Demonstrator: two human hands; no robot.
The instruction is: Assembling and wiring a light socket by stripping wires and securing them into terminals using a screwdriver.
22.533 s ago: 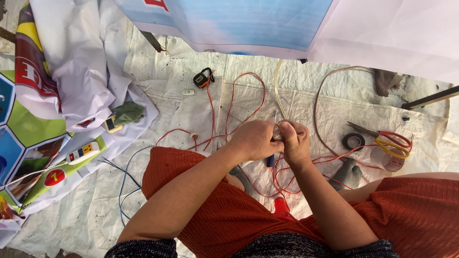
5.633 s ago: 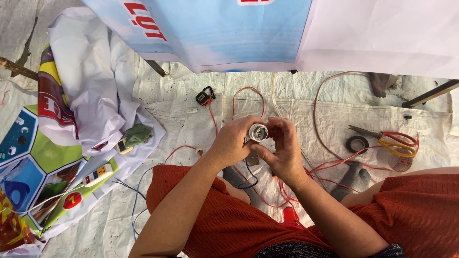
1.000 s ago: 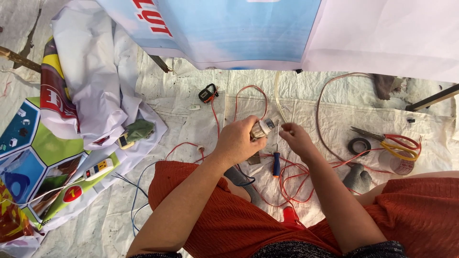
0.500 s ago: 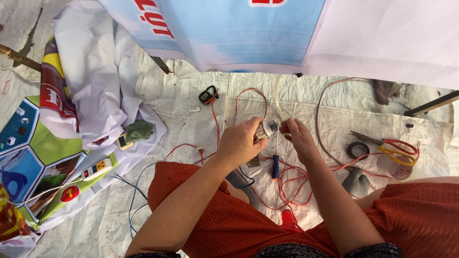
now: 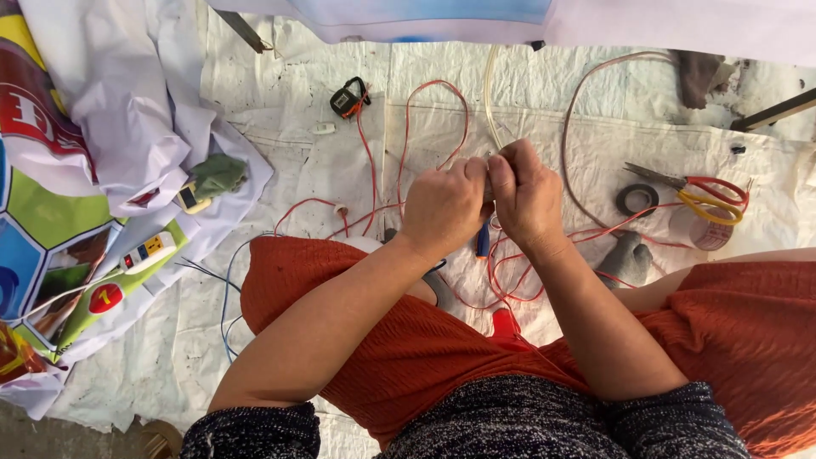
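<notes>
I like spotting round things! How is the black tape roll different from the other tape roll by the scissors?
The black tape roll is dark and thin, with a wide open middle; the pale tape roll is whitish-tan and looks bigger and thicker. The black tape roll lies clear left of the scissors; the pale tape roll sits right below their red and yellow handles, which overlap its top edge. Both are rings lying on the white sheet.

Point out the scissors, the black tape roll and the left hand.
scissors [image 5: 710,192], head view, on the red and yellow handles.
black tape roll [image 5: 637,200], head view, on its ring.
left hand [image 5: 444,204], head view, back of hand.
</notes>
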